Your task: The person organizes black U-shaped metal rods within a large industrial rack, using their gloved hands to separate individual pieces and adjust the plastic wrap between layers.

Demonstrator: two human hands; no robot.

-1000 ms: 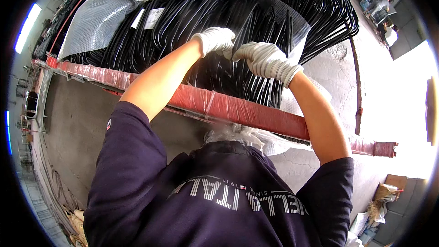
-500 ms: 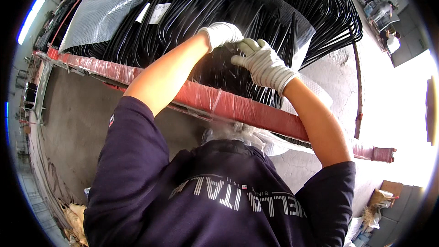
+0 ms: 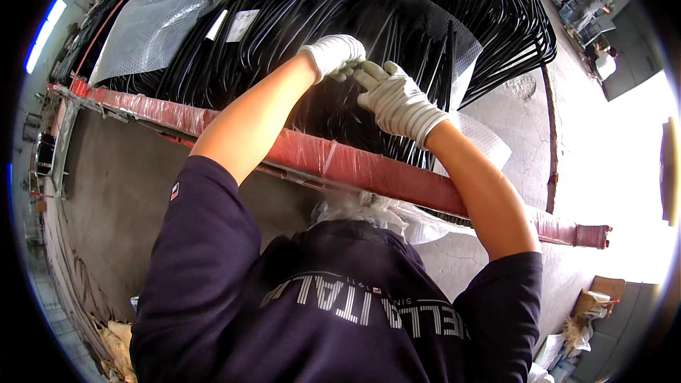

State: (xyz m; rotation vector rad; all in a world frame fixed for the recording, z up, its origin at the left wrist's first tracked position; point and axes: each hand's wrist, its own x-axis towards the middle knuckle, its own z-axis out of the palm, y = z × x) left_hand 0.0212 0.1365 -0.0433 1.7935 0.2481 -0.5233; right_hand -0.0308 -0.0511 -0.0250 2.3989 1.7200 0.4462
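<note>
Both my hands wear white gloves and meet over a packed row of bent black tubes (image 3: 277,35). My left hand (image 3: 335,55) is closed, its fingers curled down toward the tubes; what they grip, if anything, is hidden. Close beside its fingertips is my right hand (image 3: 401,103), fingers apart and partly stretched, with nothing visible in it. The tubes just below both hands look hazy, and I cannot tell whether clear film lies there. Bubble wrap (image 3: 159,28) drapes over the tubes at the left and behind.
A red beam (image 3: 333,159) wrapped in clear film runs across in front of me, under my forearms. More black tubes (image 3: 489,21) stack up behind. A white label (image 3: 242,25) lies on the row. Crumpled clear plastic (image 3: 369,209) hangs below the beam. Two people are far right.
My right hand has shifted slightly left, its fingers closer to my left hand. My left hand has moved a little left, and its fingers curl more.
</note>
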